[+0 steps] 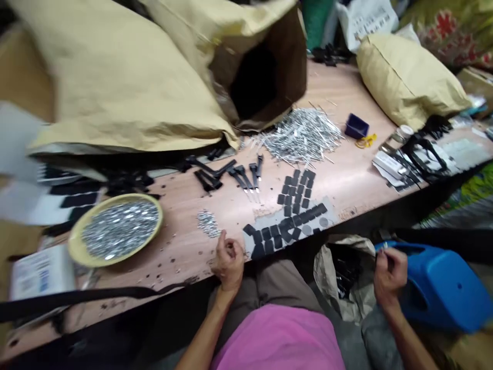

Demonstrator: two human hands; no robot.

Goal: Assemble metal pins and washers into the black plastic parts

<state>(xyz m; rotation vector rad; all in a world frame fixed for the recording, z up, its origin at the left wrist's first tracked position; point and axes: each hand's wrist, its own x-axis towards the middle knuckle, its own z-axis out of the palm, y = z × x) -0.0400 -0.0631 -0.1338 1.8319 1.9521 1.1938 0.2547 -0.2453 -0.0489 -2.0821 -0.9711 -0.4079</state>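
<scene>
My left hand (230, 262) is at the table's front edge, its fingers curled and pinched. Its fingertips are beside a small pile of tiny metal pieces (208, 223); anything in the pinch is too small to make out. Over to the right, my right hand (392, 277) is closed in front of a blue plastic stool (447, 282). A small pale speck shows at its fingertips, too small to name. Black square pads (287, 226) lie in rows between the hands. Behind them are several black-handled pieces with metal shafts (246, 177) and a heap of thin metal rods (304, 134).
A yellow bowl (159, 218) of shiny metal discs stands at left. Large paper sacks (127, 77) crowd the back, one gaping open. An open paper bag (325, 275) with black parts sits below the table edge. A dark blue box (356, 126) and yellow scissors (365, 141) lie farther right.
</scene>
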